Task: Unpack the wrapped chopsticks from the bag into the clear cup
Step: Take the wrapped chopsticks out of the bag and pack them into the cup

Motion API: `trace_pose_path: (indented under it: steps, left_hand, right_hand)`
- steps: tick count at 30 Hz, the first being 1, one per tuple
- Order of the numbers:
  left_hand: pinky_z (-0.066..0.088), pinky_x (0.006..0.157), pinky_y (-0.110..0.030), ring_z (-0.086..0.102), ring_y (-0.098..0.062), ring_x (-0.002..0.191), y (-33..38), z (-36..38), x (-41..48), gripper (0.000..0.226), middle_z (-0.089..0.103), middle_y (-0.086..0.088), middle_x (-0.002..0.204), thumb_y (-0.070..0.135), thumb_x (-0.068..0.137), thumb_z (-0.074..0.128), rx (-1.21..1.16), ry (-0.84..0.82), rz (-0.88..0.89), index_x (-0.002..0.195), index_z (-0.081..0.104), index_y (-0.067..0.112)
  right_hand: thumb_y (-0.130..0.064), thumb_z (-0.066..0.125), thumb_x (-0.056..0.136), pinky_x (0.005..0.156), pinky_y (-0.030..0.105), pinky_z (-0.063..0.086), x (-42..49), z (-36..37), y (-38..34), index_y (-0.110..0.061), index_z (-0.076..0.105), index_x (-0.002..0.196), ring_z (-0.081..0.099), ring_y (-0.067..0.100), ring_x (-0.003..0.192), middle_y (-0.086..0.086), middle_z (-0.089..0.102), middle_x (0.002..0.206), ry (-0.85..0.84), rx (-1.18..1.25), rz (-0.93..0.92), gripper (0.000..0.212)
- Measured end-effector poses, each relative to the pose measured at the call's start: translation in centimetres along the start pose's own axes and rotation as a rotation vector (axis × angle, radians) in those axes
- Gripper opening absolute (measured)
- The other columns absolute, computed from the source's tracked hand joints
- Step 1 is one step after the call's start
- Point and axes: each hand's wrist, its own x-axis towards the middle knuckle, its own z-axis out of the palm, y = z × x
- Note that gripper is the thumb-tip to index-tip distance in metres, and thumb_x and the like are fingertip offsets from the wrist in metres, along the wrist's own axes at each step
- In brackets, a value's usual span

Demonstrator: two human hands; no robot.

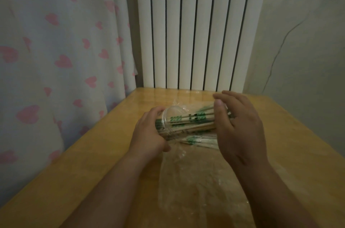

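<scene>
On the yellow wooden table point(89, 153), in the head view, the left hand point(149, 132) held the clear plastic cup point(165, 115) on its side, mouth to the right, with its fingers curled round the cup's wall. A bundle of green-printed wrapped chopsticks point(194, 118) stood partly inside the cup. The right hand point(240, 128) gripped the bundle's outer ends, thumb pressed on the near side and fingers loosely spread over the far side. Just below, a few loose wrapped chopsticks point(197, 141) lay in the crumpled transparent plastic bag point(186, 181), which was flat on the table. A white ribbed radiator point(196, 31) and a heart-patterned curtain point(56, 41) stood behind.

Probable faults from this position:
- The cup lay nearly level. If the right hand let go before the cup was righted, the bundle would likely slide back out.
- The wall looked thin, so a hard squeeze could buckle the mouth and jam the tips.
- Uneven pushing could fan the bundle, so that single sticks missed the rim.
- The loose sticks could be dragged off with the slippery bag.
</scene>
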Motion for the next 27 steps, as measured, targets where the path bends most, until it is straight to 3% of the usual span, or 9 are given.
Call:
trace_pose_path:
  steps: [4,8,12,15,17,20,22,27]
  left_hand:
    - [0.049,0.093,-0.045,0.046,-0.019,0.117,-0.1,0.0,0.1,0.106,0.048,0.011,0.121,-0.001,0.041,0.089,-0.04,0.028,-0.018,0.131,0.046,0.035]
    - [0.048,0.094,-0.046,0.046,-0.019,0.118,-0.2,0.0,0.3,0.108,0.049,0.01,0.126,-0.001,0.042,0.09,-0.086,0.064,-0.084,0.133,0.044,0.036]
    - [0.047,0.091,-0.035,0.047,-0.016,0.115,-0.6,-0.1,0.4,0.106,0.048,0.01,0.122,-0.002,0.044,0.09,-0.14,0.116,-0.119,0.134,0.044,0.033]
    - [0.048,0.091,-0.036,0.049,-0.017,0.116,-0.8,-0.2,0.5,0.108,0.052,0.007,0.127,-0.004,0.044,0.088,-0.197,0.131,-0.147,0.134,0.043,0.034]
    - [0.049,0.095,-0.042,0.05,-0.018,0.118,-0.9,-0.1,0.5,0.11,0.053,0.007,0.129,-0.004,0.043,0.089,-0.218,0.127,-0.157,0.134,0.042,0.036]
    - [0.05,0.095,-0.045,0.051,-0.019,0.12,-0.9,0.1,0.5,0.112,0.054,0.007,0.13,-0.003,0.041,0.089,-0.22,0.115,-0.147,0.135,0.042,0.036]
    - [0.05,0.095,-0.045,0.05,-0.018,0.12,-0.9,0.1,0.5,0.113,0.053,0.007,0.13,-0.002,0.041,0.09,-0.212,0.117,-0.143,0.135,0.042,0.036]
    - [0.049,0.097,-0.045,0.05,-0.018,0.12,-1.0,0.1,0.5,0.112,0.052,0.008,0.13,0.0,0.042,0.09,-0.206,0.116,-0.149,0.134,0.042,0.039]
  right_hand:
    - [-0.033,0.049,0.091,0.077,0.012,0.041,-0.1,-0.6,-0.2,-0.021,0.062,0.122,0.049,-0.003,0.095,-0.013,0.057,0.107,0.081,0.071,-0.027,0.035]
    - [-0.026,0.055,0.088,0.074,0.025,0.052,-0.1,-1.5,-0.5,-0.024,0.06,0.106,0.06,0.008,0.091,-0.006,0.062,0.097,0.1,0.189,-0.083,0.019]
    - [-0.019,0.057,0.087,0.055,0.02,0.047,-0.1,-2.0,-1.0,-0.022,0.059,0.083,0.058,0.01,0.069,-0.004,0.061,0.076,0.027,0.233,-0.147,0.005]
    - [-0.023,0.054,0.092,0.046,0.019,0.044,0.0,-2.6,-1.3,-0.019,0.061,0.076,0.058,0.011,0.055,0.002,0.061,0.064,-0.322,0.314,-0.023,0.018]
    - [-0.027,0.055,0.09,0.05,0.018,0.046,0.1,-3.1,-1.4,-0.02,0.063,0.078,0.062,0.008,0.055,-0.001,0.067,0.068,-0.701,0.252,0.064,0.016]
    - [-0.024,0.055,0.096,0.061,0.03,0.057,0.1,-3.5,-1.7,-0.017,0.064,0.086,0.07,0.017,0.068,0.002,0.073,0.079,-1.179,0.139,0.198,0.015]
    - [-0.021,0.055,0.097,0.069,0.035,0.059,0.1,-3.4,-1.8,-0.014,0.066,0.088,0.073,0.022,0.076,0.006,0.075,0.085,-1.304,0.09,0.259,0.015]
    - [-0.027,0.058,0.092,0.082,0.034,0.059,-0.2,-3.0,-1.6,-0.02,0.076,0.089,0.071,0.013,0.085,-0.003,0.076,0.089,-1.385,-0.148,0.215,0.02]
